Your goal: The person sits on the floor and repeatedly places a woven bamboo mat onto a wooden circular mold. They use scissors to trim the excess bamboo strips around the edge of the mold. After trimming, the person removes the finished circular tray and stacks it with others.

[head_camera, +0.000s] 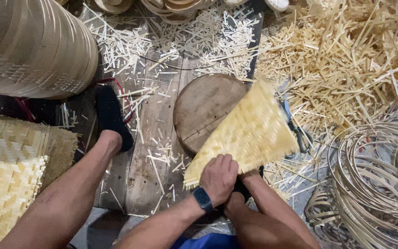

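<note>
The left hand (pixel 219 179) is closed over the lower edge of a woven bamboo mat (pixel 245 131), knuckles up, with a dark wristwatch (pixel 202 199) on the wrist. The right hand is hidden behind the left hand and the mat; only its forearm (pixel 272 207) shows, so its grip cannot be told.

The woven bamboo mat is pale yellow and blurred in the frame. It is held tilted, its lower edge at the hands and its upper edge raised toward the upper right. It partly overlaps a round wooden block (pixel 203 110), which stands on the plank floor (pixel 153 166).

A leg runs from the lower left toward the centre, ending in a foot in a dark sock (pixel 111 117) on the planks, just left of the round wooden block.

Surroundings:
- A large stack of bamboo hoops (pixel 33 46) lies on its side at upper left.
- A pile of flat woven sheets (pixel 10 170) lies at the left edge.
- Loose coils of thin bamboo strip (pixel 374 175) lie at lower right.
- A heap of bamboo offcuts (pixel 342 60) fills the upper right, with shorter scraps scattered over the planks.
- A pair of scissors (pixel 298 133) lies just right of the mat, partly covered by it.
</note>
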